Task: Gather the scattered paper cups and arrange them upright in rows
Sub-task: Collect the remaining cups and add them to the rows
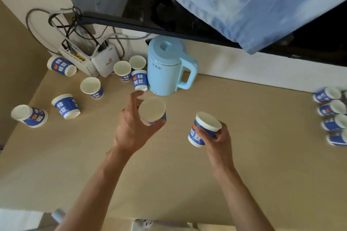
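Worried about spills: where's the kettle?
The light blue kettle stands at the table's far edge, centre of the head view, just right of an upside-down cup.

The bench (244, 155) looked like pale wood-tone laminate, smooth and matt. The paper cups (65, 106) had a printed blue wrap with a slight sheen, while their white insides were plain and dull. The kettle (165, 65) was pale blue plastic, smooth with a soft satin finish. The router (106, 61) was white plastic, lightly glossy. The cables (62, 24) looked rubbery and matt. The blue cloth (253, 5) hung soft and creased over a glossy black screen (150, 9).
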Available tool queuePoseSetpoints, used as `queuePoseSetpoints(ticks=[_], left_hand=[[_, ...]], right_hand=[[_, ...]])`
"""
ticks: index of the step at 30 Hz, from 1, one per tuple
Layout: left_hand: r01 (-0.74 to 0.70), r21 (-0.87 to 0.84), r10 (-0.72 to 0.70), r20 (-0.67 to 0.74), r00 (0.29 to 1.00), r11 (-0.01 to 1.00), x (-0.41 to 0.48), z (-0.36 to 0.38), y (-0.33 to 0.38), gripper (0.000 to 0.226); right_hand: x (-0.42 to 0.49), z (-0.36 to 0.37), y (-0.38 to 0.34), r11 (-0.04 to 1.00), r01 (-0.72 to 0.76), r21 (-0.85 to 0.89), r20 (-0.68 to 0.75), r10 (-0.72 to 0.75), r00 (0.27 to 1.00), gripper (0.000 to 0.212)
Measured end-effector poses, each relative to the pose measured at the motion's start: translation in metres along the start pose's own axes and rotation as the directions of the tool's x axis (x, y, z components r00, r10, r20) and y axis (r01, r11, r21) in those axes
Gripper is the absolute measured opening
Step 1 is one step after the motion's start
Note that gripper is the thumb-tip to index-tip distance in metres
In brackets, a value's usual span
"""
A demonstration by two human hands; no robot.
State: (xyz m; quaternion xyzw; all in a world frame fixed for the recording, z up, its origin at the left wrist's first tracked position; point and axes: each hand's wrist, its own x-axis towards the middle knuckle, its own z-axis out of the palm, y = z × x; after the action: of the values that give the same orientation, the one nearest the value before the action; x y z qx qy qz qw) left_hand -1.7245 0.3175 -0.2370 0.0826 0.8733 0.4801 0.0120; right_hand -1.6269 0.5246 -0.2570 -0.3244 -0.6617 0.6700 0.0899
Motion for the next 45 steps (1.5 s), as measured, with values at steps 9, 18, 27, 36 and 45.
queuePoseSetpoints(ticks=[9, 18, 27, 36, 45], left_hand=[[-0.023, -0.194, 0.023, -0.001, 1.0, 0.981, -0.088, 0.063, 0.089, 0.067], [-0.205, -0.211, 0.225, 0.073, 0.972, 0.956, -0.184, 0.163, 0.182, 0.066], [-0.251, -0.296, 0.315, 0.195, 0.929, 0.922, -0.308, 0.293, 0.278, 0.072], [-0.198, -0.366, 0.311, 0.281, 0.908, 0.909, -0.36, 0.366, 0.337, 0.066], [-0.099, -0.386, 0.241, 0.34, 0.909, 0.917, -0.34, 0.465, 0.365, 0.065]], right_hand=[[-0.03, -0.09, -0.013, 0.988, 0.105, 0.113, -0.106, -0.093, 0.99, 0.078], [-0.074, -0.256, 0.002, 0.957, 0.202, 0.206, -0.294, -0.136, 0.946, 0.062], [-0.133, -0.439, 0.026, 0.915, 0.29, 0.28, -0.482, -0.127, 0.867, 0.071], [-0.163, -0.55, 0.06, 0.914, 0.303, 0.269, -0.567, -0.104, 0.817, 0.054], [-0.113, -0.617, 0.081, 0.962, 0.181, 0.204, -0.515, -0.052, 0.856, 0.061]])
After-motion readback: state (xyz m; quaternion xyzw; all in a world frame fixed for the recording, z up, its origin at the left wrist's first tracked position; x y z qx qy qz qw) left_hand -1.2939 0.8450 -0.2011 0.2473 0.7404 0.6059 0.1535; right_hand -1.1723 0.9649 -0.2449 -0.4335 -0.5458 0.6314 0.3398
